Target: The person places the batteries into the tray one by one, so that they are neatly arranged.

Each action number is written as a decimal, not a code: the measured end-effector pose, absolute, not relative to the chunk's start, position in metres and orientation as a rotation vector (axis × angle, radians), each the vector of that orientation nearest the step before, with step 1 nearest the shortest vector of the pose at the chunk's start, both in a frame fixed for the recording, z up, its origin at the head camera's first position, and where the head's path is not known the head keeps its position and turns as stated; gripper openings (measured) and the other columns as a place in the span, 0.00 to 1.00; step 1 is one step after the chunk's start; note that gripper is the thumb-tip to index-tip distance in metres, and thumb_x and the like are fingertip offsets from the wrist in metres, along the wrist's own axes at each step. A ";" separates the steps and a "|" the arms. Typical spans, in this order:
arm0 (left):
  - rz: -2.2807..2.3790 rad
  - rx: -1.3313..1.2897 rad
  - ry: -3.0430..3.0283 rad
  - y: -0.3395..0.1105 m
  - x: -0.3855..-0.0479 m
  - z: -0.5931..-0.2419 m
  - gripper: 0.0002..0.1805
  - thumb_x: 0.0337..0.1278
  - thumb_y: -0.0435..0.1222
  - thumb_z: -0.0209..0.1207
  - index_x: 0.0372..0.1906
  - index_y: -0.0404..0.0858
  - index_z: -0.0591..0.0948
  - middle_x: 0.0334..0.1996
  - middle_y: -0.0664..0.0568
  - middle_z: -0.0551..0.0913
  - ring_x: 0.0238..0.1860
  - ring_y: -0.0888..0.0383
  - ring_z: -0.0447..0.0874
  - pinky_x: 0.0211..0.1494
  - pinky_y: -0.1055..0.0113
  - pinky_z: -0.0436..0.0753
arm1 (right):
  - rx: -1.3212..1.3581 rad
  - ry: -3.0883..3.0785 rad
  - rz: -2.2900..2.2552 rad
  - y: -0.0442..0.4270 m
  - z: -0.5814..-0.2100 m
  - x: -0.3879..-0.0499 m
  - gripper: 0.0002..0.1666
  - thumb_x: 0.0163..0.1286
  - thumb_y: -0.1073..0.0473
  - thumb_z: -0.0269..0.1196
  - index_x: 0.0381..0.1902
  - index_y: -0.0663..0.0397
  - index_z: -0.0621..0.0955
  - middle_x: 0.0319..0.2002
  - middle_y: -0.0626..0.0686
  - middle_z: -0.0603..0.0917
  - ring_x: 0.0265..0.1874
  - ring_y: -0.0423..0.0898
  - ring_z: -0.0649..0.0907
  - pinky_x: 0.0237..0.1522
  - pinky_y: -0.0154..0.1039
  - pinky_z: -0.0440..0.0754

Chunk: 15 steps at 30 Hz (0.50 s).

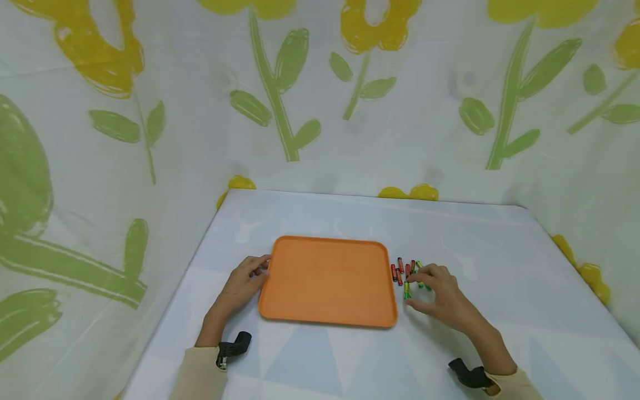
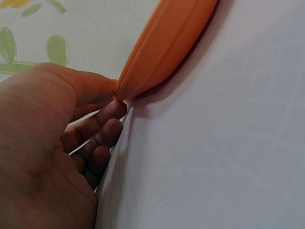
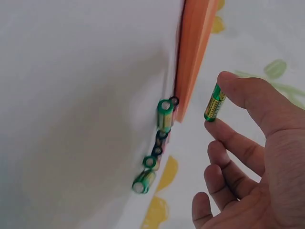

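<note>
An orange tray (image 1: 327, 281) lies flat on the table, and my left hand (image 1: 245, 283) holds its left edge. Thumb and index finger of the left hand (image 2: 57, 129) pinch the tray's rim (image 2: 162, 47) in the left wrist view, the other fingers curled below. At the tray's right side, my right hand (image 1: 445, 297) is over the table. The right wrist view shows this hand (image 3: 257, 143) pinching a green and yellow battery (image 3: 215, 104) between thumb tip and index fingertip. Beside the tray lie several red batteries (image 1: 400, 265) and several green ones (image 3: 165, 115).
The pale patterned tabletop (image 1: 305, 361) extends around the tray, with a flower-print cloth (image 1: 375, 144) behind it and at the sides. A black wrist device (image 1: 235, 345) is on the left wrist, another (image 1: 470, 375) on the right.
</note>
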<state>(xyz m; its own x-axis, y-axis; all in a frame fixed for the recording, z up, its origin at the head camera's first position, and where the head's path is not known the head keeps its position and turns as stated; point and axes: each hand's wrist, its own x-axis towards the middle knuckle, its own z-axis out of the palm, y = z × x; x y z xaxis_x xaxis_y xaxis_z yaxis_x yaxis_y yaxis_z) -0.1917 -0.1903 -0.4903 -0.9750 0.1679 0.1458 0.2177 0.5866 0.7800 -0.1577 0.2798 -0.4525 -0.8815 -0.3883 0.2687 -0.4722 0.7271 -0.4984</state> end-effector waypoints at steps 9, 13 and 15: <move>-1.366 -0.336 -2.745 -0.190 -0.190 -0.491 0.25 0.71 0.33 0.58 0.69 0.34 0.73 0.53 0.46 0.78 0.48 0.52 0.77 0.55 0.51 0.73 | 0.733 -2.724 0.893 0.260 -0.460 -0.168 0.24 0.54 0.57 0.79 0.49 0.53 0.86 0.46 0.49 0.75 0.50 0.48 0.68 0.46 0.52 0.60; -1.367 -0.334 -2.744 -0.190 -0.190 -0.491 0.25 0.71 0.34 0.58 0.69 0.34 0.73 0.53 0.47 0.78 0.49 0.52 0.77 0.54 0.51 0.73 | 0.738 -2.714 0.904 0.251 -0.462 -0.171 0.24 0.54 0.58 0.79 0.49 0.53 0.86 0.46 0.48 0.75 0.50 0.47 0.68 0.46 0.50 0.60; -1.372 -0.334 -2.740 -0.190 -0.190 -0.490 0.25 0.71 0.34 0.58 0.69 0.34 0.73 0.53 0.46 0.78 0.49 0.52 0.77 0.54 0.51 0.73 | 0.749 -2.705 0.913 0.246 -0.462 -0.172 0.24 0.54 0.57 0.79 0.49 0.53 0.85 0.46 0.48 0.75 0.49 0.47 0.68 0.46 0.50 0.60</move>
